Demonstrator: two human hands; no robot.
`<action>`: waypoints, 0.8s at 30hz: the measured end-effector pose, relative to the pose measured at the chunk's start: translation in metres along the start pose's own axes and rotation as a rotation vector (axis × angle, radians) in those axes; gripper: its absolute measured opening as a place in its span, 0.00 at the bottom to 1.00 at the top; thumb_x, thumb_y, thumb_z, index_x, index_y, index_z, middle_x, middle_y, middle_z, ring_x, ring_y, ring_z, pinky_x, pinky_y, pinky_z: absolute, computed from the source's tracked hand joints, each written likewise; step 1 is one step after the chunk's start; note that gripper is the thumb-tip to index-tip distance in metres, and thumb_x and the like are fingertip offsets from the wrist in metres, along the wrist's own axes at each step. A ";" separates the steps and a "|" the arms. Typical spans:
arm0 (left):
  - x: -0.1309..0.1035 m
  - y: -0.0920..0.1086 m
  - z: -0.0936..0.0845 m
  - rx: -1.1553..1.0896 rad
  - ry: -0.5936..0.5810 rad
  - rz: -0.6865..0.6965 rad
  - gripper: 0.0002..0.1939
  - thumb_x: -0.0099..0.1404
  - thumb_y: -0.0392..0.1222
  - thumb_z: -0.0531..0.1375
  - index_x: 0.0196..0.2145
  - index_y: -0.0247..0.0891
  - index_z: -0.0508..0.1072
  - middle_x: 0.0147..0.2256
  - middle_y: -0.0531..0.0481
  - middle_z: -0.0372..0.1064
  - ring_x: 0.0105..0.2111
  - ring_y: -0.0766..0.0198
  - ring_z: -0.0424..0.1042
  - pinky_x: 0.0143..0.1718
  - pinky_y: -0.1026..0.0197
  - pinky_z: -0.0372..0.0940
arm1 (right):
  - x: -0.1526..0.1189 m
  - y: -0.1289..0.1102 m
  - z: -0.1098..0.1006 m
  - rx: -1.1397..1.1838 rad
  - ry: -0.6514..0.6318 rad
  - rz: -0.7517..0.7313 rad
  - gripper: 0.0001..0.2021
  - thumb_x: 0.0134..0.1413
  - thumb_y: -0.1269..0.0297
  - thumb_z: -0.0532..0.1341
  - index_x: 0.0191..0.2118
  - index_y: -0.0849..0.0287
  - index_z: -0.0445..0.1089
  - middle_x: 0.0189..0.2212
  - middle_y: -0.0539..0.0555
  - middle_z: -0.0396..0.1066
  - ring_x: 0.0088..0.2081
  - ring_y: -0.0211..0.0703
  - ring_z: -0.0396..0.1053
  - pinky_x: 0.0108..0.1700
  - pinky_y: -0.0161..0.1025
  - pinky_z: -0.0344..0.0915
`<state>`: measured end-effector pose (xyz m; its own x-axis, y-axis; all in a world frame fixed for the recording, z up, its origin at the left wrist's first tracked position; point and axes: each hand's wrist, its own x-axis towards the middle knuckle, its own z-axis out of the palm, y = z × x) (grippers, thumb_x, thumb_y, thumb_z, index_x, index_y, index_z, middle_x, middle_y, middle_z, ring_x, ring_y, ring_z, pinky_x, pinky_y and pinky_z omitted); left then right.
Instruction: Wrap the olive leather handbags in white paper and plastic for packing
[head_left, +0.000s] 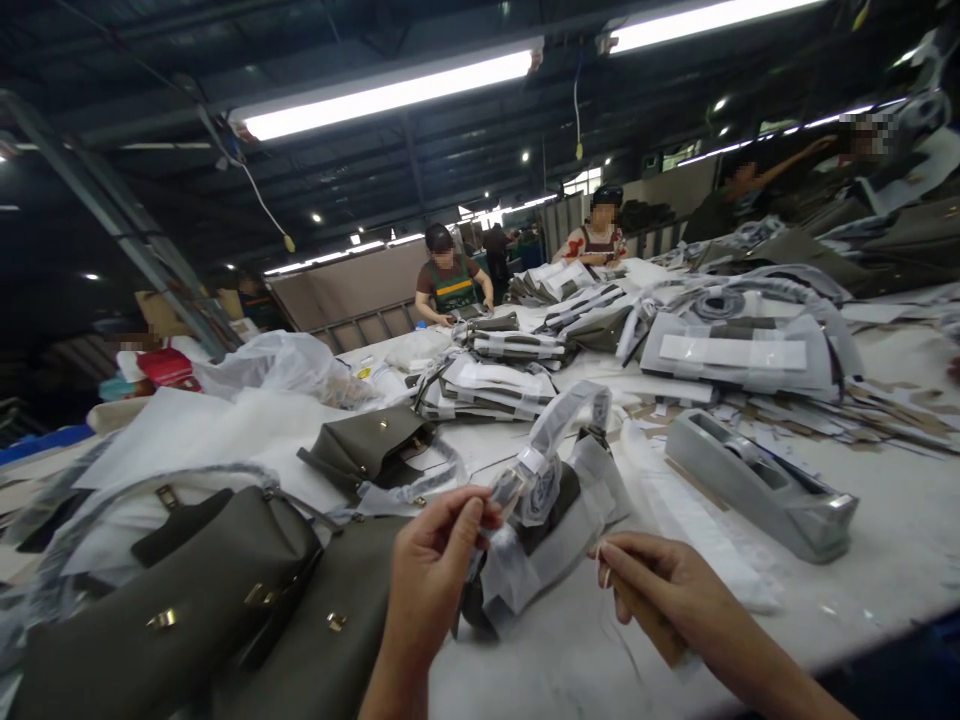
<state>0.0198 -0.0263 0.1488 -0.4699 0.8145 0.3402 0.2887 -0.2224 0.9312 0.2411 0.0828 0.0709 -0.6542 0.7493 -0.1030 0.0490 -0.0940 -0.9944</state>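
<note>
Near the middle of the view, my left hand (pixel 442 550) pinches the wrapped end of a strap (pixel 506 488), which has a metal piece under clear film. The strap belongs to a dark olive bag wrapped in white paper (pixel 544 550), lying on the table in front of both hands. To its right, my right hand (pixel 660 585) is closed on a brown card (pixel 649 625) with a thin string by the fingertips. Unwrapped olive bags (pixel 180 590) with gold clasps lie left of my left hand.
A grey tape dispenser (pixel 757 485) stands right of the wrapped bag on the white table (pixel 892 510). Wrapped bags (pixel 735 350) and paper scraps lie beyond. Two people (pixel 452 282) work across the table. White sheets (pixel 225 430) spread at the left.
</note>
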 end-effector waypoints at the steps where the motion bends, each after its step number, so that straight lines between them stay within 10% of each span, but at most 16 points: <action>1: 0.006 -0.003 -0.009 0.077 0.051 0.013 0.15 0.66 0.50 0.62 0.42 0.36 0.79 0.34 0.45 0.79 0.34 0.58 0.78 0.35 0.61 0.73 | 0.003 -0.003 0.007 -0.048 -0.011 -0.017 0.21 0.57 0.42 0.62 0.36 0.58 0.77 0.30 0.54 0.76 0.26 0.40 0.71 0.30 0.36 0.66; 16: 0.060 -0.049 -0.024 -0.029 -0.691 -0.342 0.18 0.52 0.48 0.72 0.36 0.32 0.82 0.28 0.48 0.75 0.28 0.63 0.71 0.32 0.65 0.64 | 0.050 -0.014 0.079 -0.568 0.171 -0.539 0.14 0.61 0.63 0.55 0.35 0.59 0.79 0.24 0.53 0.77 0.23 0.42 0.73 0.27 0.35 0.66; 20: 0.060 -0.051 -0.016 -0.063 -0.685 -0.336 0.18 0.52 0.50 0.71 0.35 0.32 0.82 0.28 0.48 0.75 0.28 0.62 0.72 0.32 0.64 0.64 | 0.055 -0.013 0.079 -0.556 0.173 -0.491 0.12 0.60 0.65 0.57 0.31 0.59 0.77 0.21 0.52 0.75 0.22 0.41 0.73 0.26 0.34 0.64; 24: 0.051 -0.053 -0.024 -0.061 -0.507 -0.294 0.17 0.58 0.51 0.69 0.34 0.32 0.82 0.29 0.47 0.75 0.28 0.64 0.70 0.31 0.66 0.62 | 0.049 -0.014 0.076 -0.485 0.141 -0.450 0.16 0.65 0.57 0.55 0.47 0.58 0.77 0.24 0.51 0.76 0.22 0.41 0.73 0.27 0.35 0.67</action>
<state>-0.0397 0.0142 0.1197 -0.0612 0.9978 -0.0241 0.1516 0.0332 0.9879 0.1510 0.0716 0.0816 -0.5872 0.7277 0.3544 0.1491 0.5276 -0.8363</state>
